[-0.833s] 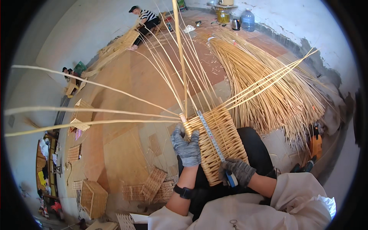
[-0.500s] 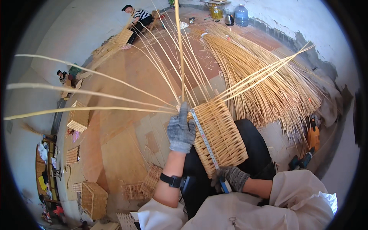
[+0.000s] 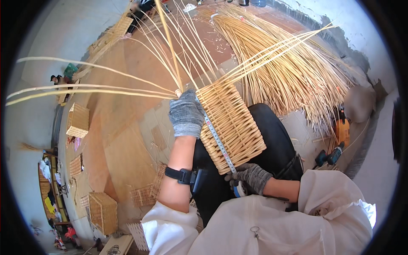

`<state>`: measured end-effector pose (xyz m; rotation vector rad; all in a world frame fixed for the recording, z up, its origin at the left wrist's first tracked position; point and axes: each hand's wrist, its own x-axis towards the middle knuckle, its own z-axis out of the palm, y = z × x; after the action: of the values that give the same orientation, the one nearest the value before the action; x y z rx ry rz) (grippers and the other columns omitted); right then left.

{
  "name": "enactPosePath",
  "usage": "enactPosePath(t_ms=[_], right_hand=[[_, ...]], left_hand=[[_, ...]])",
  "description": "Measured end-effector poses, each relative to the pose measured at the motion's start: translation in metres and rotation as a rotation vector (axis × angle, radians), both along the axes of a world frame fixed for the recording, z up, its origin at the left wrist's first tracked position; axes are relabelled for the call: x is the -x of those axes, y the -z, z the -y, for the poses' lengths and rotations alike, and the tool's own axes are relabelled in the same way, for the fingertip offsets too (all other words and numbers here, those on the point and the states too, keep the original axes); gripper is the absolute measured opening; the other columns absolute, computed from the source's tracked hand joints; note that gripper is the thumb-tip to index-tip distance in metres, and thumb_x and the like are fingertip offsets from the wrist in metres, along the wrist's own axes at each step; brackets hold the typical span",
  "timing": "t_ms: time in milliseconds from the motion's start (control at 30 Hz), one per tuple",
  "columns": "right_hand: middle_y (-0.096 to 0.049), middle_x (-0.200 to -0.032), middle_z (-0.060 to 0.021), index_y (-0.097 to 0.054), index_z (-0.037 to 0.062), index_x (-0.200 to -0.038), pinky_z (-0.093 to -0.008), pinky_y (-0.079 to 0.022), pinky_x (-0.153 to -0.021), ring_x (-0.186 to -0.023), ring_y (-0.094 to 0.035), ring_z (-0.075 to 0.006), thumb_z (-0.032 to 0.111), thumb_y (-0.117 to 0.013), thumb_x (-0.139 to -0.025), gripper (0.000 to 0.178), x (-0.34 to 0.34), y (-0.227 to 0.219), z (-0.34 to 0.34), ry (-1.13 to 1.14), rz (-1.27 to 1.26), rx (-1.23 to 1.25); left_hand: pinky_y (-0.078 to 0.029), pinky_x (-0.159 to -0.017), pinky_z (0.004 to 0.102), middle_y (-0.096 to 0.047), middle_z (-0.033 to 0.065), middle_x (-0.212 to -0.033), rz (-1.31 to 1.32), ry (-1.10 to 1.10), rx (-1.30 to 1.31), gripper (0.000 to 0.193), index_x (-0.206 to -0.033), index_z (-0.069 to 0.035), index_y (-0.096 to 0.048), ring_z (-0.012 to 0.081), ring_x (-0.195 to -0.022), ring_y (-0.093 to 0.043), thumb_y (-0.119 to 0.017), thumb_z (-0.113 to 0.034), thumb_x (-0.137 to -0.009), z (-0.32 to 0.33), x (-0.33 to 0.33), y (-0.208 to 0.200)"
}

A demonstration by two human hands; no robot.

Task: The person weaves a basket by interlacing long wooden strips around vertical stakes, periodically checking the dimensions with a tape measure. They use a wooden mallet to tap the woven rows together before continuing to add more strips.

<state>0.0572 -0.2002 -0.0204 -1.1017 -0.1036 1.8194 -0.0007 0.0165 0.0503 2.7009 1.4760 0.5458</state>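
A woven wicker basket (image 3: pixel 231 127) rests across my lap, with long unwoven canes fanning out from its far end. Grey-gloved, my left hand (image 3: pixel 187 112) is closed round the far left corner, where the far end of the measuring tape (image 3: pixel 217 140) disappears under its fingers. The blade lies along the basket's left edge down to the near corner. There my right hand (image 3: pixel 253 177), also in a grey glove, is closed on the blue and white tape measure case (image 3: pixel 240 189), partly hidden by the fingers. One thicker cane (image 3: pixel 170 42) rises beside my left hand.
A large heap of loose canes (image 3: pixel 280 68) spreads over the floor at the far right. A drill (image 3: pixel 335 154) and an orange tool (image 3: pixel 342 129) lie right of my knee. Finished baskets (image 3: pixel 103 212) stand at the left. A person (image 3: pixel 138 15) sits far off.
My view has tilted, shifting the basket and both hands up and left in the picture. My left fingers have curled further round the corner. The tape still lies along the edge.
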Motion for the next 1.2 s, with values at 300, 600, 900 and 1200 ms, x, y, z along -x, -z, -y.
enactPosePath(t_ms=[300,600,900,1200], right_hand=[[-0.063,-0.078,-0.0078,-0.061,-0.0012,-0.088,-0.0260,-0.047,-0.048,-0.062,-0.057,-0.0134,0.002,-0.056,-0.076,0.013,-0.012,-0.002,0.004,-0.083,0.109,0.074],[-0.062,-0.081,-0.0125,-0.058,-0.0015,-0.092,-0.0290,-0.050,-0.059,-0.065,-0.060,-0.0178,0.011,-0.056,-0.081,0.017,-0.003,-0.021,-0.001,-0.082,0.165,0.021],[-0.062,-0.074,-0.0139,-0.055,-0.0015,-0.086,-0.0270,-0.048,-0.054,-0.058,-0.059,-0.0178,0.019,-0.050,-0.084,0.021,0.003,-0.033,0.008,-0.084,0.251,-0.056],[-0.062,-0.078,-0.0148,-0.054,-0.0021,-0.088,-0.0270,-0.048,-0.056,-0.060,-0.059,-0.0179,0.017,-0.052,-0.083,0.020,0.008,-0.029,0.005,-0.148,0.265,-0.038]], left_hand=[[-0.044,-0.068,0.0411,-0.059,0.0151,-0.082,0.175,-0.048,-0.087,0.024,-0.096,-0.010,-0.057,0.0342,-0.075,-0.051,-0.054,-0.011,-0.073,0.004,0.006,0.020],[-0.044,-0.078,0.0311,-0.058,0.0160,-0.092,0.946,0.227,-0.250,0.024,-0.103,-0.001,-0.055,0.0259,-0.081,-0.056,-0.049,-0.006,-0.080,0.002,0.014,0.041],[-0.040,-0.086,0.0266,-0.051,0.0110,-0.108,1.253,0.087,0.340,0.031,-0.114,0.002,-0.045,0.0164,-0.096,-0.050,-0.049,-0.003,-0.083,0.005,0.024,0.078],[-0.037,-0.090,0.0289,-0.051,0.0126,-0.108,1.101,0.129,0.203,0.032,-0.116,-0.001,-0.046,0.0205,-0.101,-0.048,-0.044,-0.006,-0.085,0.005,0.024,0.060]])
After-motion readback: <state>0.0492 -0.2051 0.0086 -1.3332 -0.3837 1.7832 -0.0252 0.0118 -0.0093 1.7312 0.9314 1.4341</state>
